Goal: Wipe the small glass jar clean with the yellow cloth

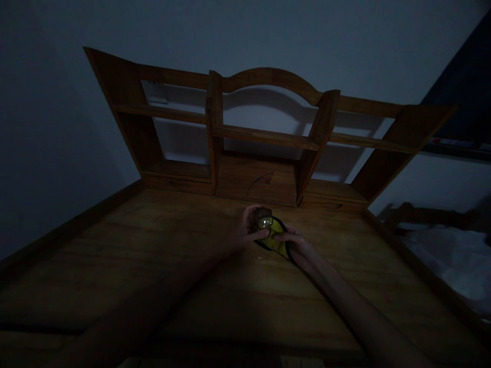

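Note:
In the dim light both my hands are close together above the wooden desktop [215, 225]. My left hand [248, 229] is wrapped round a small shiny, see-through brownish glass object [264, 222]; its exact kind is not clear. A bright highlight shows on its rounded side. My right hand [294, 240] has its fingers closed on a yellow-green cloth-like piece with a black edge [279, 246], its thumb on top. The yellow-green piece lies against the glass object, and my left thumb reaches to where the two meet.
At the desk's back stands a wooden shelf unit [266, 137] with small drawers [333, 204] along its base. A wall socket [157, 94] shows through its left opening. White fabric [452, 255] lies beyond the desk's right edge.

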{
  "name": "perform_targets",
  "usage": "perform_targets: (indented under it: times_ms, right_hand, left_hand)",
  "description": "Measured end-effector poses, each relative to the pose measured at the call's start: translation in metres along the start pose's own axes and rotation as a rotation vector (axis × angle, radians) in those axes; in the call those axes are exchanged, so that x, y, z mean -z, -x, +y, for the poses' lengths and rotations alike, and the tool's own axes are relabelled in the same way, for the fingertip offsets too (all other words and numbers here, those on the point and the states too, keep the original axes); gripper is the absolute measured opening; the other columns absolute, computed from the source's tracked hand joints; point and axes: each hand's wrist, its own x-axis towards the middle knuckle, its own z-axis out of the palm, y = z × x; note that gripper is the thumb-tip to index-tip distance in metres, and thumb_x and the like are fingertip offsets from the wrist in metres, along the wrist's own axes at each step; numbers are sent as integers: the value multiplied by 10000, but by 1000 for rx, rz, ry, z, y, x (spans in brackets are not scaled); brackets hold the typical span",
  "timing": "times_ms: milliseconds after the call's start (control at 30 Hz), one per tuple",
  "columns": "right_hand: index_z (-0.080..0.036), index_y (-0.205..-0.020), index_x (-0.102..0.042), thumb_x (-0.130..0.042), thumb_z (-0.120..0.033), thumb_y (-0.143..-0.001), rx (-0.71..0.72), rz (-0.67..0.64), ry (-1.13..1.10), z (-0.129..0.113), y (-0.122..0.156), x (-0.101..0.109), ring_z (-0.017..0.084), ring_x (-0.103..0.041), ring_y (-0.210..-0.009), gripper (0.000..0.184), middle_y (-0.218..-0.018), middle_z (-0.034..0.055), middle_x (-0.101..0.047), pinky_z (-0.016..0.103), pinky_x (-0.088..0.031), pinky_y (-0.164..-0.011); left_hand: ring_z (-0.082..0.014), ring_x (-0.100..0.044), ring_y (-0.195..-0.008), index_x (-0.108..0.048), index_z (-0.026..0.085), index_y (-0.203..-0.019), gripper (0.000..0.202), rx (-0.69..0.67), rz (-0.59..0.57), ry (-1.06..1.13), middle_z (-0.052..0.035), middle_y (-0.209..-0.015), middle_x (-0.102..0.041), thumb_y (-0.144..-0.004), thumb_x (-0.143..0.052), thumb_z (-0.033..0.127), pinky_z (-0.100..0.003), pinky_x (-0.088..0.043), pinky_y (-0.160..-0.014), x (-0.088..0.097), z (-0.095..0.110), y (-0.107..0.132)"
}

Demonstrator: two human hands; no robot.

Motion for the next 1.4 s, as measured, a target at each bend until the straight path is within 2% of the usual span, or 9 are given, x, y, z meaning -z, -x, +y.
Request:
perform_targets:
  times_ms: [367, 467, 567, 700, 800, 900, 1000, 1100, 1400]
  right_hand:
    - [-169, -1018, -706, -741, -203, -746, -15, 66, -77, -5, 1, -2, 221, -672, -877, 276, -991, 60, -723, 357, -503, -879]
    - [-159, -1053, -698, -756, -257, -777, 12, 42, -51, -3, 0, -1, 218, -679, -868, 298, -1007, 70, -718, 361, -501, -883]
    - [-162, -1049, -697, -801, -270, -746, 18, 83, -14, 1, -1, 2, 202, -684, -824, 338, -985, 65, -722, 352, -514, -850]
    - [-157, -1018, -695, -827, -303, -712, 44, 167, 80, 6, -2, 3, 195, -682, -787, 364, -938, 53, -725, 346, -533, -805]
    - [-162, -997, -686, -806, -366, -730, 117, 231, 315, 11, -1, 0, 206, -676, -778, 357, -911, 46, -718, 348, -549, -758]
    - [-178, -995, -686, -809, -389, -725, 315, 249, 795, 14, 3, -4, 246, -670, -837, 364, -916, 60, -712, 396, -553, -791]
    - [-188, -1057, -667, -729, -327, -823, 666, 101, 1268, 10, 7, -7, 289, -625, -1025, 278, -1047, 104, -690, 493, -482, -970]
    - [-183, -1110, -636, -541, -212, -939, 861, -82, 1587, 2, 8, -5, 254, -628, -971, 197, -988, 100, -686, 544, -390, -1076]
    - [-181, -1035, -626, -362, -83, -976, 977, -221, 1883, 0, 6, -1, 212, -597, -887, 288, -889, 69, -637, 518, -405, -1081]
  left_hand:
    - [-266, -361, -1347, -323, 290, -1441, 816, -358, -35, -624, -77, -1437, -385, -746, -746, 227, -467, -312, -1151, 0, 22, 3]
    - [-249, -314, -1384, -219, 293, -1488, 750, -421, -107, -719, -71, -1481, -347, -844, -571, 135, -484, -283, -1167, 2, 20, 3]
    - [-248, -280, -1404, -282, 308, -1466, 665, -516, -119, -788, -69, -1501, -272, -864, -434, 69, -493, -298, -1154, 3, 11, 3]
    - [-268, -279, -1398, -318, 314, -1451, 673, -504, -73, -804, -81, -1500, -214, -840, -499, 95, -481, -321, -1136, 2, 3, 1]
    - [-271, -308, -1375, -171, 300, -1505, 845, -362, -31, -769, -97, -1467, -284, -797, -604, 145, -481, -302, -1140, 1, 5, 2]
    - [-276, -381, -1323, -75, 274, -1523, 979, -266, -27, -689, -119, -1435, -339, -755, -680, 207, -480, -333, -1112, 3, 6, 3]
    - [-278, -421, -1289, -90, 248, -1523, 1048, -262, -36, -635, -125, -1416, -391, -707, -747, 280, -465, -349, -1101, 6, 6, 2]
    - [-281, -410, -1305, -149, 244, -1511, 1035, -292, -61, -608, -118, -1434, -400, -691, -769, 361, -466, -339, -1112, 6, 8, 2]
    - [-257, -450, -1260, -315, 248, -1439, 833, -325, -88, -673, -100, -1363, -450, -724, -741, 292, -424, -375, -1089, 3, 17, 4]
